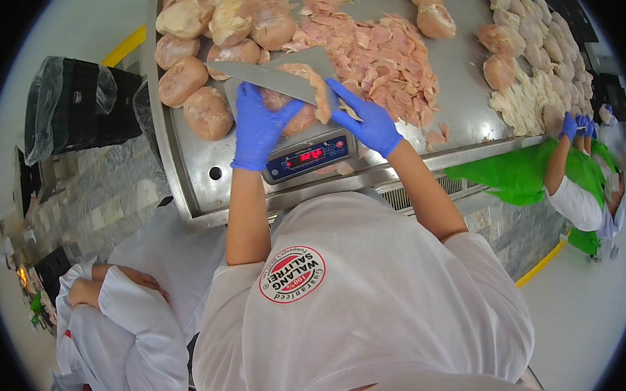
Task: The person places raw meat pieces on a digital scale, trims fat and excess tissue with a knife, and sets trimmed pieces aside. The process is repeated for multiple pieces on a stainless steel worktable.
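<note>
My left hand (256, 128), in a blue glove, grips a raw chicken piece (296, 118) that lies on the steel pan of a digital scale (308, 157) with a red lit display. My right hand (370, 123), also blue-gloved, holds a large knife (268, 76). Its wide blade reaches left across the meat, tip toward the left, above my left fingers. A thin slice of meat (320, 96) hangs at the blade's right end. The knife's handle is hidden inside my right hand.
The scale stands at the near edge of a steel table (197, 173). Whole chicken pieces (183, 80) are heaped at its left, thin slices (383, 50) in the middle, more pieces (525, 50) along the right. A black bin (85, 101) stands left. One person (121, 319) stands at my left, another (582, 188) works at the right.
</note>
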### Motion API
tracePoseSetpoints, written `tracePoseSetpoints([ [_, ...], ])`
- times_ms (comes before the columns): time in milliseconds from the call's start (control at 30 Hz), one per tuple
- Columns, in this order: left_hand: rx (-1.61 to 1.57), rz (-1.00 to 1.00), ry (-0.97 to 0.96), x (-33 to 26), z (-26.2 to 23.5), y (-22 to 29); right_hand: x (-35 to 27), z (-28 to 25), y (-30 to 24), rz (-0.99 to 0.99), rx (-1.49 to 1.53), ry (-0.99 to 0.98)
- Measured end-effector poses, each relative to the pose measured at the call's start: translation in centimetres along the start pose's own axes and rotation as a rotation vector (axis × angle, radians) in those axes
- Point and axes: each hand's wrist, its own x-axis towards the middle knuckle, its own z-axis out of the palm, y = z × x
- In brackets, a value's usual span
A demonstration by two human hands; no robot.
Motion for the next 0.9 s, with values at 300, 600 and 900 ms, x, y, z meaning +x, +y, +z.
tracePoseSetpoints([
  [300, -0.161, 0.065, -0.339, 2.3, -2.2, -2.1, 4.3, -1.9, -0.4, -0.054, -0.065, -0.190],
  [600, -0.131, 0.077, -0.693, 4.8, -4.5, -0.8, 5.1, -4.4, 1.5, -0.152, 0.061, -0.416],
  [900, -0.152, 0.142, -0.350, 3.8, -4.4, -5.0, 3.9, -1.1, -0.4, -0.147, -0.002, -0.238],
])
